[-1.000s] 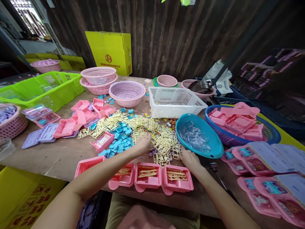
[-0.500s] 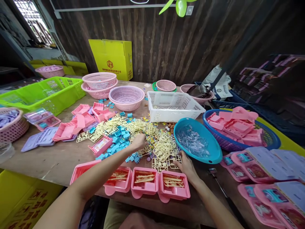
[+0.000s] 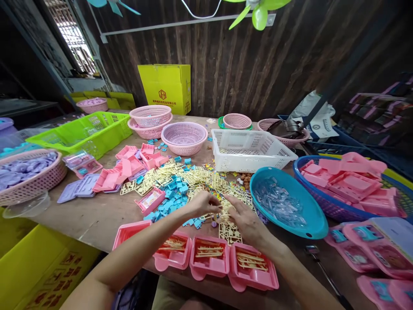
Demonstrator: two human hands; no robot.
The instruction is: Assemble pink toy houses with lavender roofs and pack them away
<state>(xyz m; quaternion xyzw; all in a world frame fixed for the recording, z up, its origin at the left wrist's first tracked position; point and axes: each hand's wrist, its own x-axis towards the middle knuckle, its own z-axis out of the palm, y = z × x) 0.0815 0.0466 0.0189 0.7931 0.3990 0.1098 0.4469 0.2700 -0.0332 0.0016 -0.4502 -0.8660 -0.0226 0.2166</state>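
My left hand (image 3: 203, 204) is over the near side of a heap of cream plastic part frames (image 3: 206, 178), its fingers curled together; whatever they hold is too small to make out. Facing it, my right hand (image 3: 249, 220) has its fingers stretched out over the frames' right side, apart from the left. Blue plastic pieces (image 3: 172, 199) lie left of my left hand, beside a small pink tray (image 3: 150, 200). Below both hands, pink boxes (image 3: 209, 255) stand in a row along the table edge, several with cream sticks inside.
A teal basin (image 3: 309, 221) of clear pieces sits right of my right hand. Beyond it is a blue basket (image 3: 298, 172) of pink parts. A white crate (image 3: 253, 159), pink baskets (image 3: 183, 148) and a green crate (image 3: 80, 140) stand behind. A black-handled rod (image 3: 325, 273) lies at right.
My right hand has left the spot beside the teal basin and moved left over the frames, so the hands are closer together. The camera view has turned slightly left and up.
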